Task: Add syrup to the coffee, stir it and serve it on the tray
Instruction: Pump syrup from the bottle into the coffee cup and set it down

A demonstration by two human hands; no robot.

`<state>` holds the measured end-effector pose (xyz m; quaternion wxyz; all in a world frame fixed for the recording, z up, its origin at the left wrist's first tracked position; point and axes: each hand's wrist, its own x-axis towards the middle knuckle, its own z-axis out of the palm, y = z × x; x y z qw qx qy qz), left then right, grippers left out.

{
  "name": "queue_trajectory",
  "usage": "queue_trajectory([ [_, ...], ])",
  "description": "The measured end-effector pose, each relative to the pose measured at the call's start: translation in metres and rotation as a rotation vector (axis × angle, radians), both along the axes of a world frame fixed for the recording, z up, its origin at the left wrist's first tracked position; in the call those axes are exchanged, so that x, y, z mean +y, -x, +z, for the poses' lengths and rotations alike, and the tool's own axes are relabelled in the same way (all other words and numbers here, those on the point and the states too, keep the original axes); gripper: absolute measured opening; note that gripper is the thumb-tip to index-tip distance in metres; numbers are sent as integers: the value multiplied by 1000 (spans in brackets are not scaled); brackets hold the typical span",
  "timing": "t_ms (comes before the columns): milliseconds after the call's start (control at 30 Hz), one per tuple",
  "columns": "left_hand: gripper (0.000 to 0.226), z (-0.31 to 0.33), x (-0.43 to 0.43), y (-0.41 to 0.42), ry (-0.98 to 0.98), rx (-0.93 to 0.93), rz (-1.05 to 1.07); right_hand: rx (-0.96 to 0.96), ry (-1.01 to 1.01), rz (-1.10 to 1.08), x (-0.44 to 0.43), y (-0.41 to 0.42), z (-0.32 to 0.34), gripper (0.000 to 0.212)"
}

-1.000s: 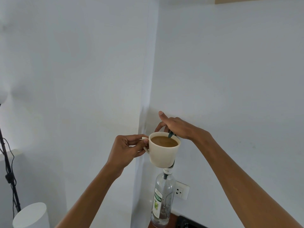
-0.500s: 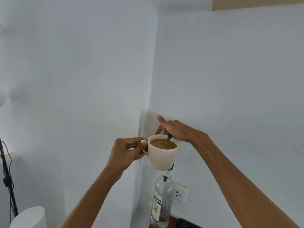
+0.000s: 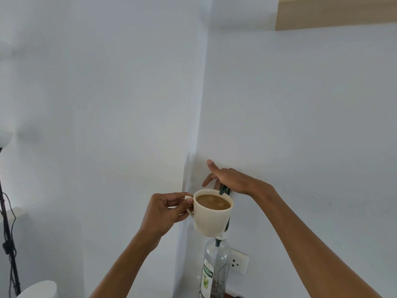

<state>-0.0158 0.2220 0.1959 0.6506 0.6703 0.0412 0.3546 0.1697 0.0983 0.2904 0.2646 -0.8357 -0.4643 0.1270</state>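
Cup (image 3: 211, 214) up in the air, bottle (image 3: 214, 269) directly beneath it, both in the corner where two walls meet

Left hand (image 3: 165, 211) sits left of the cup with its grip on the handle; right hand (image 3: 229, 179) rides behind and above the rim, over the pump head (image 3: 224, 190) that pokes up at the cup's far right edge. Coffee (image 3: 213, 202) lies inside the cup. Wall socket (image 3: 238, 263) is just right of the bottle; stand (image 3: 8, 244) at far left, rounded object (image 3: 40, 289) low beside it
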Motion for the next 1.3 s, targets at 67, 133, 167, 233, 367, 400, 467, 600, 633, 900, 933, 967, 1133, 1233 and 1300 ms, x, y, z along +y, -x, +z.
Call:
queue_trajectory([
  [67, 17, -2, 0, 0, -1, 3, 3, -1, 2, -5, 1, 1, 1, 119],
  [133, 19, -3, 0, 1, -7, 2, 0, -4, -20, -17, 0, 1, 4, 119],
  [167, 19, -4, 0, 2, -12, 0, -4, -4, -36, -25, -1, 1, 6, 118],
  [233, 20, -3, -2, 3, -17, -4, -13, -7, -40, -39, -3, 3, 11, 117],
  [367, 20, -2, -4, 4, -22, -4, -28, -13, -26, -63, -6, 6, 15, 110],
  [400, 20, -2, -4, 5, -20, -5, -30, -14, -35, -68, -6, 7, 16, 105],
  [467, 20, -2, -5, 5, -12, -2, -31, -19, -76, -80, -8, 8, 21, 93],
  [600, 13, -5, -10, 4, 0, 8, -28, -55, -191, -107, -23, 9, 29, 75],
  [633, 14, -7, -12, 4, 1, 10, -28, -70, -217, -117, -30, 10, 28, 72],
  [900, 19, -29, -41, 1, 36, 51, -60, 9, -410, -196, -117, 21, -23, 39],
  [933, 20, -33, -46, 1, 37, 57, -67, 40, -405, -200, -128, 24, -33, 42],
  [967, 20, -37, -51, 0, 38, 64, -72, 69, -401, -206, -137, 28, -43, 46],
  [1133, 25, -59, -83, -8, 68, 108, -89, 211, -376, -198, -178, 52, -97, 65],
  [1233, 28, -70, -105, -13, 82, 125, -106, 280, -420, -197, -202, 61, -126, 66],
  [1300, 29, -77, -119, -16, 88, 130, -120, 302, -439, -185, -217, 66, -141, 63],
])
